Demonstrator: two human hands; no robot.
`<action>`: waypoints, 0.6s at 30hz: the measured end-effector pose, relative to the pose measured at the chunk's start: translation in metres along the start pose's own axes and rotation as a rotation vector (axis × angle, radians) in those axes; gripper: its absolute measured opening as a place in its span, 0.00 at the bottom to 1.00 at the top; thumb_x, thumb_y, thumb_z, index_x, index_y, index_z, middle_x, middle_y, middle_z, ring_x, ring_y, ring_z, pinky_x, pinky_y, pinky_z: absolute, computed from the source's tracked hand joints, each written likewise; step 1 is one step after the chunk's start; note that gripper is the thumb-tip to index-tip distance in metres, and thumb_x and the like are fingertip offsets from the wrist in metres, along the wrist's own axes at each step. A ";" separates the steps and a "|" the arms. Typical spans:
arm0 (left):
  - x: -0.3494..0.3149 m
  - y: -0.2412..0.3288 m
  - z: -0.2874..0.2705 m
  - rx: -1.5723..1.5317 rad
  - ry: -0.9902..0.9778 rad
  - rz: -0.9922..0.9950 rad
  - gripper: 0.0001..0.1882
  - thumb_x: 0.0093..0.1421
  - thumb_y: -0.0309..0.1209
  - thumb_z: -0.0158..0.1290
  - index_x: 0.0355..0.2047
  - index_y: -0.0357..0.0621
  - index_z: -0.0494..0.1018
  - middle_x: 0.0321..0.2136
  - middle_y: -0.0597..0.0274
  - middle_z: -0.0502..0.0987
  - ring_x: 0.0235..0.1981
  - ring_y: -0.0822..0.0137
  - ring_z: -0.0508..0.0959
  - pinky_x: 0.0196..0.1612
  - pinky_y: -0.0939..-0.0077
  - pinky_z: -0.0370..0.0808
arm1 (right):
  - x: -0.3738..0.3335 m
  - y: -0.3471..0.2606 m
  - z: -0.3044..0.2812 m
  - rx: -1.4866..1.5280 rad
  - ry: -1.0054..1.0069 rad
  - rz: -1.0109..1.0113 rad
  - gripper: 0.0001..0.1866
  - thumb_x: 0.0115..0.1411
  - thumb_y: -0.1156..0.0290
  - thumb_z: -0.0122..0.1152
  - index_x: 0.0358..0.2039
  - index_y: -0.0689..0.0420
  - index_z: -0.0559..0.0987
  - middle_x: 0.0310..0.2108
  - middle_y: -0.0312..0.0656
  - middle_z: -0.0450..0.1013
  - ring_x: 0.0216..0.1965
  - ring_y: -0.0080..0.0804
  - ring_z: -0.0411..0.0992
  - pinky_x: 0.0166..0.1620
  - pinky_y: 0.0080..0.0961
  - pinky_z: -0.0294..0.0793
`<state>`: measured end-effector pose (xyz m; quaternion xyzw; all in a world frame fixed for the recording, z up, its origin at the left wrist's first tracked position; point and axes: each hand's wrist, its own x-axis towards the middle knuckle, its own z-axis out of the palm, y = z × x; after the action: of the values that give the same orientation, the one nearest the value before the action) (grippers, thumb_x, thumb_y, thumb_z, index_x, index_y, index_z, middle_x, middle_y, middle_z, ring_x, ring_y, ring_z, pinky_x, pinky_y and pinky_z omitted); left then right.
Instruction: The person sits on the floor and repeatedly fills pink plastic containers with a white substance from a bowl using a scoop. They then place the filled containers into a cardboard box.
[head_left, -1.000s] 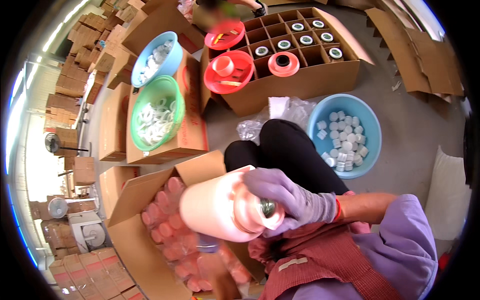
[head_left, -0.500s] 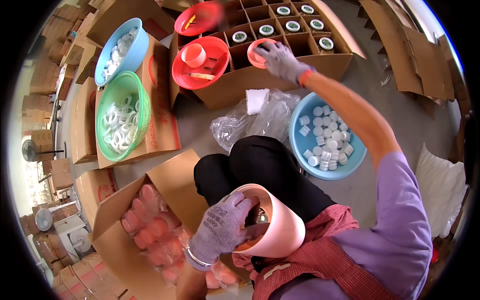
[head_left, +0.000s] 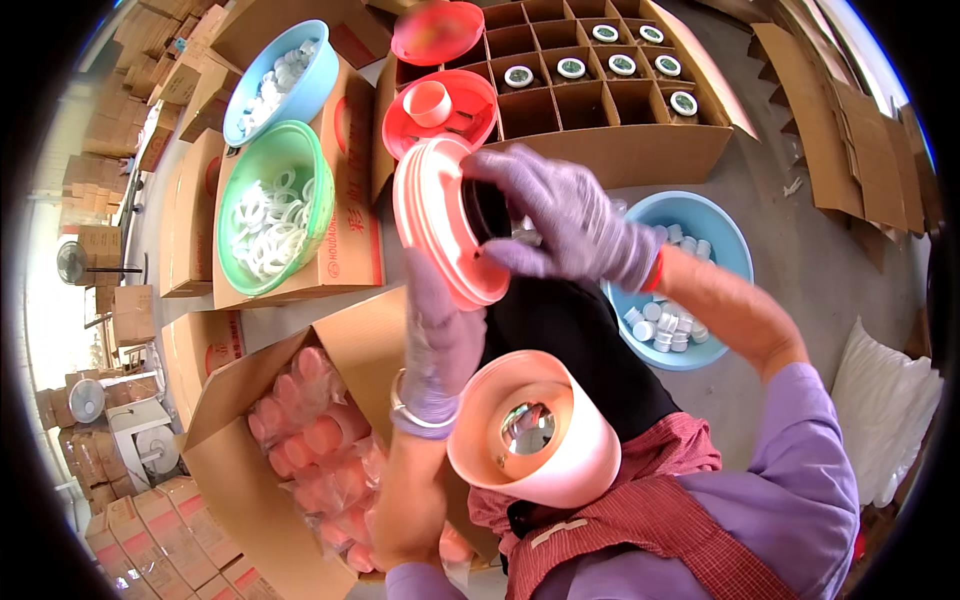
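Observation:
In front of me a round pink lid (head_left: 428, 215) with stepped rings is tilted on its edge. My left hand (head_left: 442, 330) holds its lower edge, the fingers partly hidden behind it. My right hand (head_left: 575, 220) grips a dark round piece (head_left: 487, 212) at the lid's centre, thumb below and fingers above. A pink cylindrical container (head_left: 592, 445) rests in my lap, its open mouth facing up, and a shiny silver dome (head_left: 528, 428) shows inside it.
A carton (head_left: 215, 450) of bagged pink parts stands at left. Green (head_left: 318, 205) and blue (head_left: 318, 80) basins hold white rings and white pieces. Another blue basin (head_left: 735, 250) holds white caps. Red bowls (head_left: 480, 105) sit beside a divided carton (head_left: 640, 150) with white-lidded items.
My right hand has come back from the divided carton with the pink lid. My left hand has left the container's mouth and now holds the lid too.

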<state>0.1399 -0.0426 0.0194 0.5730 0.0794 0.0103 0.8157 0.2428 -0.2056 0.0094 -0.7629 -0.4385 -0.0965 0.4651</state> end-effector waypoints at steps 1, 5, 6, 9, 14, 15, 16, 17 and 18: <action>-0.001 -0.003 0.006 0.122 -0.015 0.090 0.41 0.63 0.41 0.54 0.70 0.42 0.48 0.64 0.53 0.59 0.61 0.58 0.64 0.61 0.62 0.66 | -0.005 -0.013 0.013 0.137 0.191 0.072 0.25 0.63 0.57 0.59 0.53 0.59 0.67 0.35 0.50 0.72 0.34 0.50 0.76 0.38 0.38 0.76; 0.003 0.028 0.013 1.167 -0.190 1.027 0.32 0.51 0.44 0.62 0.56 0.45 0.73 0.58 0.49 0.69 0.57 0.43 0.68 0.60 0.50 0.65 | -0.020 -0.032 0.025 0.831 0.054 0.354 0.18 0.66 0.55 0.53 0.43 0.58 0.72 0.23 0.37 0.71 0.22 0.25 0.69 0.24 0.19 0.67; -0.002 0.039 0.011 1.282 -0.318 1.080 0.29 0.54 0.47 0.60 0.52 0.44 0.75 0.56 0.49 0.71 0.58 0.42 0.69 0.61 0.49 0.64 | -0.027 -0.029 0.032 0.896 0.046 0.260 0.18 0.67 0.54 0.51 0.40 0.58 0.73 0.20 0.36 0.69 0.17 0.22 0.66 0.19 0.16 0.63; -0.024 0.050 -0.008 1.146 -0.434 0.997 0.32 0.51 0.53 0.60 0.49 0.43 0.77 0.53 0.49 0.75 0.55 0.43 0.72 0.59 0.52 0.68 | -0.028 -0.020 0.002 0.866 -0.436 0.313 0.23 0.67 0.51 0.46 0.31 0.60 0.75 0.14 0.37 0.67 0.11 0.21 0.64 0.12 0.14 0.59; -0.079 0.037 -0.052 0.899 -0.391 0.481 0.29 0.47 0.44 0.66 0.49 0.45 0.78 0.51 0.55 0.76 0.55 0.48 0.72 0.58 0.56 0.69 | -0.031 -0.028 -0.032 0.563 -0.341 0.914 0.15 0.64 0.65 0.49 0.41 0.64 0.77 0.21 0.36 0.73 0.16 0.20 0.72 0.20 0.17 0.69; -0.083 0.033 -0.049 0.951 -0.480 0.462 0.28 0.49 0.44 0.65 0.50 0.45 0.78 0.51 0.55 0.76 0.55 0.48 0.73 0.58 0.56 0.69 | -0.035 -0.034 -0.031 0.625 -0.270 0.898 0.15 0.65 0.66 0.49 0.43 0.64 0.77 0.24 0.36 0.74 0.19 0.19 0.73 0.24 0.17 0.72; -0.089 0.032 -0.045 1.009 -0.555 0.439 0.27 0.51 0.43 0.63 0.50 0.45 0.78 0.51 0.55 0.76 0.55 0.49 0.73 0.58 0.57 0.69 | -0.036 -0.043 -0.026 0.691 -0.213 0.873 0.14 0.65 0.68 0.50 0.44 0.64 0.76 0.26 0.37 0.75 0.23 0.19 0.74 0.28 0.17 0.74; -0.091 0.030 -0.043 0.973 -0.564 0.413 0.26 0.55 0.45 0.61 0.51 0.45 0.77 0.52 0.56 0.75 0.55 0.49 0.72 0.59 0.57 0.69 | -0.040 -0.049 -0.018 0.712 -0.207 0.794 0.14 0.65 0.68 0.51 0.46 0.63 0.76 0.29 0.37 0.76 0.27 0.19 0.75 0.33 0.17 0.75; -0.094 0.029 -0.042 0.966 -0.569 0.404 0.27 0.55 0.45 0.60 0.52 0.45 0.77 0.53 0.56 0.75 0.55 0.49 0.72 0.59 0.57 0.69 | -0.043 -0.054 -0.010 0.732 -0.202 0.715 0.14 0.65 0.68 0.53 0.47 0.63 0.76 0.31 0.37 0.76 0.32 0.19 0.76 0.38 0.18 0.76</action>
<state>0.0439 -0.0039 0.0441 0.8631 -0.2570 -0.0259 0.4340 0.1782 -0.2286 0.0248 -0.6580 -0.1985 0.3018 0.6607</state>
